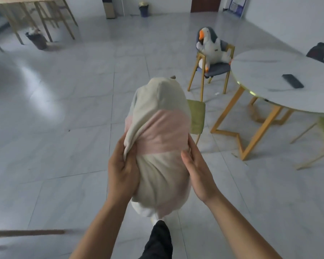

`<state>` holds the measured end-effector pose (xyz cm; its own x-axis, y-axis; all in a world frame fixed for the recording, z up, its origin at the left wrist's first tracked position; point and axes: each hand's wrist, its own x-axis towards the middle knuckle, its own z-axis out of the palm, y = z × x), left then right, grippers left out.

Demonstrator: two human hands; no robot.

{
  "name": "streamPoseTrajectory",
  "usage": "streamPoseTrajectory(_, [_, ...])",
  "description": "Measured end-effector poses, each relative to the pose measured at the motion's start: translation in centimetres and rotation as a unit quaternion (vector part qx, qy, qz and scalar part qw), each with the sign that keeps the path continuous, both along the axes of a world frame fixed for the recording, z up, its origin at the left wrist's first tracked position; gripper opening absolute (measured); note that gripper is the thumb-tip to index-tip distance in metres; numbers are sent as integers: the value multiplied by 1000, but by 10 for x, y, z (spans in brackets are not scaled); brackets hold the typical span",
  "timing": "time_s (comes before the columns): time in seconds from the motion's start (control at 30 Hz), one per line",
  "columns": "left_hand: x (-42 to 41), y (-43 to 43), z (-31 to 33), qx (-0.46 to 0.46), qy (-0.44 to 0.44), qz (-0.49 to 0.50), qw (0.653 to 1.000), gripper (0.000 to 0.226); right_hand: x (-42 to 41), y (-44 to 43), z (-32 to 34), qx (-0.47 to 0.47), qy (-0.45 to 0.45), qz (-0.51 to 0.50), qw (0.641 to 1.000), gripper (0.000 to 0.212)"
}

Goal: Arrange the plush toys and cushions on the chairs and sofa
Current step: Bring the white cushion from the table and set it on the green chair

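Both hands, left (123, 171) and right (198, 174), clamp the plush (161, 139) from either side, its long axis pointing away. The green chair (196, 116) sits just beyond it, nearer the right hand.

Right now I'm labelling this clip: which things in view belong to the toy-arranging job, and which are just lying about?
Job:
cream-and-pink plush toy, held by left hand and right hand
goose plush seated on grey-cushioned chair
green chair

Lying about:
phone on round table
two bins
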<state>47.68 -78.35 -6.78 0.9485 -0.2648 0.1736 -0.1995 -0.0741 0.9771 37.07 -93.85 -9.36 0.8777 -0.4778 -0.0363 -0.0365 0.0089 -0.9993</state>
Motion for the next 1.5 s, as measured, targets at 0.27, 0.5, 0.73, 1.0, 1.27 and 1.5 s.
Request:
streamPoseTrajectory(0.27, [155, -176, 26, -37, 80, -138, 987, 36, 123, -153, 16, -55, 35, -145, 987, 59])
streamPoseTrajectory(0.5, [242, -316, 20, 32, 102, -272, 956, 39, 191, -268, -5, 8, 39, -230, 972, 47])
streamPoseTrajectory(0.73, [331, -447, -32, 117, 141, -279, 943, 36, 292, -400, -73, 39, 103, -203, 973, 52])
streamPoseTrajectory(1.0, [457, -558, -118, 204, 225, -185, 935, 27, 420, -521, -138, 50, 184, -144, 971, 26])
streamPoseTrajectory(1.27, [565, -609, -282, 244, 359, -67, 898, 74, 519, -577, -303, 18, 290, -78, 954, 71])
streamPoseTrajectory(1.5, [579, -586, -374, 399, 289, -64, 868, 71, 519, -563, -429, 58, 392, 15, 918, 91])
